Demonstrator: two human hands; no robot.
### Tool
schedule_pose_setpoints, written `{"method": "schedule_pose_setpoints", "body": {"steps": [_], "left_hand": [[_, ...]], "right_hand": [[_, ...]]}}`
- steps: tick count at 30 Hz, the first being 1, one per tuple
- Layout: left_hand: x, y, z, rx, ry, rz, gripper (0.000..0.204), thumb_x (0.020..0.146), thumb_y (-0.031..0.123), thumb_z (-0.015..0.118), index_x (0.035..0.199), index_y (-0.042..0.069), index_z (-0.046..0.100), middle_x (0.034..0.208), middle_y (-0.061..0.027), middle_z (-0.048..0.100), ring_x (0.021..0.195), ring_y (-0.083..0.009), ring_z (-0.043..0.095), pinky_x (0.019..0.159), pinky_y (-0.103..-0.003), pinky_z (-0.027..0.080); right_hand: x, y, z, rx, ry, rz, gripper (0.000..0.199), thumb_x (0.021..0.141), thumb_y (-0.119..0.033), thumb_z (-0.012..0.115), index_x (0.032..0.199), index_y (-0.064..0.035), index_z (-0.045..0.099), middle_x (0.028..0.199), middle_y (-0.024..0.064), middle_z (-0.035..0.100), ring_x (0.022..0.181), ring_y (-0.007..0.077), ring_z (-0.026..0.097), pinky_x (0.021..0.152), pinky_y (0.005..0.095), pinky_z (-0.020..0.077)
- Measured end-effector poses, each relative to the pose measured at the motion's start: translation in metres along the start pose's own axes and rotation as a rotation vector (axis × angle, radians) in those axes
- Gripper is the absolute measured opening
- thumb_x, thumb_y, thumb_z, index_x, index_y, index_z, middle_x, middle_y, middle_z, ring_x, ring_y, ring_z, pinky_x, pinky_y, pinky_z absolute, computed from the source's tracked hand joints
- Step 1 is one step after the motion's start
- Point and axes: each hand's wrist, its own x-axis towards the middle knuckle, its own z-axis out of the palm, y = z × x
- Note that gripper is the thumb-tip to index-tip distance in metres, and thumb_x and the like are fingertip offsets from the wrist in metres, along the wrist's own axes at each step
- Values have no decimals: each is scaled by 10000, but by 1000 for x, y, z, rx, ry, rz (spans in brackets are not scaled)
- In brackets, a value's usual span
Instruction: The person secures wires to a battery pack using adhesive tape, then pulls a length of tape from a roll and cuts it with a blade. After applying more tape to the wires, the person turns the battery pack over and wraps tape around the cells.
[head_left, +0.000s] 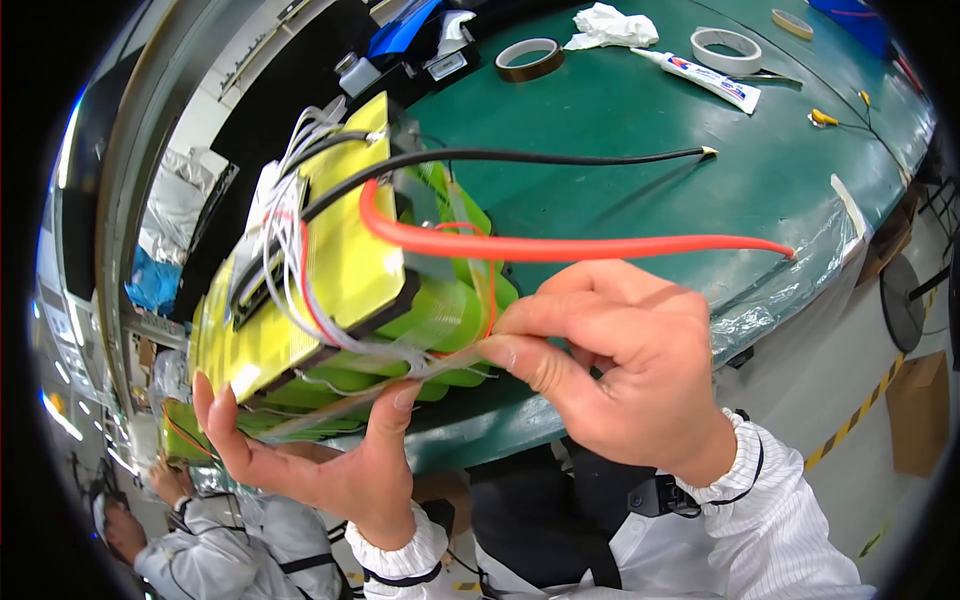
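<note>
A battery pack of green cells [440, 312] with a yellow cover board [350, 270] rests tilted on the table. My right hand [620, 360] pinches the end of a strip of clear tape [450, 362] between thumb and forefinger. The strip runs along the pack's near side, across a bundle of thin white wires [300, 300]. My left hand [320, 465] lies spread against the near side, its thumb at the tape and its fingertips by the board's edge. A thick red cable [580, 248] and a black cable [520, 155] stick out to the right above the table.
Tape rolls [528, 60], a crumpled white tissue [612, 27], a white tube [705, 80] and tweezers [768, 79] lie on the green table [590, 120]. Plastic film covers its right edge [800, 290]. At lower left, another person [210, 550] works beside a similar pack.
</note>
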Motion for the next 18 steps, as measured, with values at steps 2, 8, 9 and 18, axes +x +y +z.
{"method": "schedule_pose_setpoints", "body": {"steps": [2,8,9,18], "left_hand": [[-1,-2,-1,2,1,-23,1092,640,412,927,1463,91,286,1519,-139,303,1414,-313,311,1181,-458,262],[-1,-3,1,-19,-29,13,1062,658,409,920,1453,90,293,1523,-143,296,1414,-317,302,1184,-467,256],[-2,-4,3,-38,-28,14,1054,664,401,918,1453,89,291,1525,-142,293,1413,-315,303,1184,-466,257],[-3,-7,-1,-82,-49,-2,993,705,298,908,1452,90,288,1533,-141,283,1412,-300,304,1186,-463,265]], "right_hand": [[1,2,0,32,36,-4,140,720,-30,830,831,-6,748,733,111,680,589,184,621,502,274,466],[0,7,2,28,96,-51,138,707,-29,832,817,-12,751,670,110,672,584,200,630,529,288,479],[-1,8,1,32,104,-48,148,698,-37,843,812,-15,752,655,110,662,582,206,631,517,290,474],[-1,6,-20,-28,215,207,148,706,-57,861,769,-8,736,749,54,681,504,51,505,430,219,354]]}}
